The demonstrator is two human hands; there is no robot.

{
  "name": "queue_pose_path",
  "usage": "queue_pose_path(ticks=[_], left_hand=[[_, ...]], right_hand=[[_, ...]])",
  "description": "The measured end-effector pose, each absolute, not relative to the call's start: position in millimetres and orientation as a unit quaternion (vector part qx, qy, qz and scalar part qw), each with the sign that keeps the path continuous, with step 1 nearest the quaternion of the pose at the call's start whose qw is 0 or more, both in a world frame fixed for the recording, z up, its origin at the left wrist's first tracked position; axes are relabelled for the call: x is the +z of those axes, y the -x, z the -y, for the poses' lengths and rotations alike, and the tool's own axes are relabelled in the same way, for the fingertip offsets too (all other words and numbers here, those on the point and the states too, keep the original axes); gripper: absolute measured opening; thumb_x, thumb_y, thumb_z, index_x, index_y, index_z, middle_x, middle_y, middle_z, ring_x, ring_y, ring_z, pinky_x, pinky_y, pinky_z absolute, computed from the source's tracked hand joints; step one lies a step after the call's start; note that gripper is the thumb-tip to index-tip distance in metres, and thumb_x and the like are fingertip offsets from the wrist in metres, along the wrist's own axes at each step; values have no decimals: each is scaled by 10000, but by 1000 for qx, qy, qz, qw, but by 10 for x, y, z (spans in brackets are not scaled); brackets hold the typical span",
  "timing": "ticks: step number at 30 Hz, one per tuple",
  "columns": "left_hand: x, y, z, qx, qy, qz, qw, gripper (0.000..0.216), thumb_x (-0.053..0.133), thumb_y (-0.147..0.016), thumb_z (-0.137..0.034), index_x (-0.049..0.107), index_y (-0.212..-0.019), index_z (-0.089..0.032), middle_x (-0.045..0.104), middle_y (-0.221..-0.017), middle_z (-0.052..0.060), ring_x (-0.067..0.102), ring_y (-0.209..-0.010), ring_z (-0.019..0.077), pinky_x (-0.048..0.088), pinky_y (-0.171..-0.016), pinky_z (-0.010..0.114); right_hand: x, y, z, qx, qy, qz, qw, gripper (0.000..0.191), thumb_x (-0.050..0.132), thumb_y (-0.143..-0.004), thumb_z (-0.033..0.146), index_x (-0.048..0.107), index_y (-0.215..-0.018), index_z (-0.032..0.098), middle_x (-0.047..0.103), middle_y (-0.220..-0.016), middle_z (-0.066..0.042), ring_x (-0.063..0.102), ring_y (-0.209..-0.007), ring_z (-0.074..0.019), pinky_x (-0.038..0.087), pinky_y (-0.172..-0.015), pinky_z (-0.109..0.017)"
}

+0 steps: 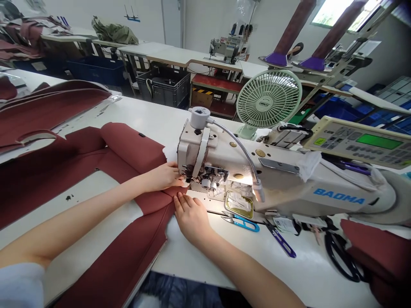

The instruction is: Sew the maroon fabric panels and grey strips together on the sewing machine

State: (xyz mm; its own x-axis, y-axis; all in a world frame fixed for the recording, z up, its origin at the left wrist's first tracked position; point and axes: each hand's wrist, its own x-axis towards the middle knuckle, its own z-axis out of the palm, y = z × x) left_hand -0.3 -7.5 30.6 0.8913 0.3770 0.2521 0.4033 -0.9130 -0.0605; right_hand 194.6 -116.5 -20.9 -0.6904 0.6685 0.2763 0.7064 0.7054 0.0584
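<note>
A large sewn piece of maroon material (141, 252), pale on its underside, lies across the table and runs up to the needle area of the white sewing machine (282, 188). My left hand (163, 176) grips its edge close beside the presser foot, with the fingertips partly hidden behind the machine head. Just in front of the needle area, my right hand (192, 216) rests flat on the material's edge, fingers stretched out. Its fingertips almost meet the seam that crosses there. The needle itself is hard to make out.
Right of my right hand lie blue thread snips (245, 223), purple snips (282, 241), a small metal tray (239, 204) and black-handled scissors (342, 256). Behind the machine stand a green fan (269, 98) and a control panel (362, 141). More maroon pieces (51, 107) are stacked left.
</note>
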Motion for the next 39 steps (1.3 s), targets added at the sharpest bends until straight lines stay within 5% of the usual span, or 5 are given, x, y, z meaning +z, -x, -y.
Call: queue_pose_path(ticks=[15,24,30,34,39], left_hand=[[245,-552,620,-48,901,425,74,225,493,-908,-87,647,-751,-131,653,-793,69,596,-787,209,412,-771,349],[625,-187,779,71,842,534,24,374,483,-911,-202,568,-1273,-159,625,-1192,155,629,-975,280,450,-676,328],[664,-209,1075,183,824,537,1,602,459,-876,-240,376,-1468,-167,659,-797,105,629,-638,270,415,-542,332],[550,-151,917,63,890,446,71,419,504,-836,-172,594,-1243,-209,634,-994,118,606,-887,292,440,-755,408],[502,-238,712,22,920,387,52,187,473,-895,-123,657,-878,-149,624,-825,94,576,-831,254,423,-747,371]], right_hand=[[-111,-1958,1023,-56,385,912,128,184,525,-908,136,699,-954,103,712,-1022,-146,602,-1016,-256,480,-765,-339],[-219,-1980,1097,-70,396,905,138,381,434,-969,162,570,-1302,35,571,-1343,-197,541,-1204,-276,471,-858,-378],[-165,-1988,1125,-59,399,904,143,406,433,-964,166,550,-1319,8,571,-1337,-210,542,-1175,-289,466,-871,-395],[-134,-1976,1134,-22,408,901,146,412,440,-957,166,548,-1326,19,574,-1337,-204,543,-1161,-282,466,-898,-403],[68,-2028,1136,62,406,902,136,410,496,-951,250,567,-1310,68,581,-1344,-165,507,-1225,-283,458,-945,-415]])
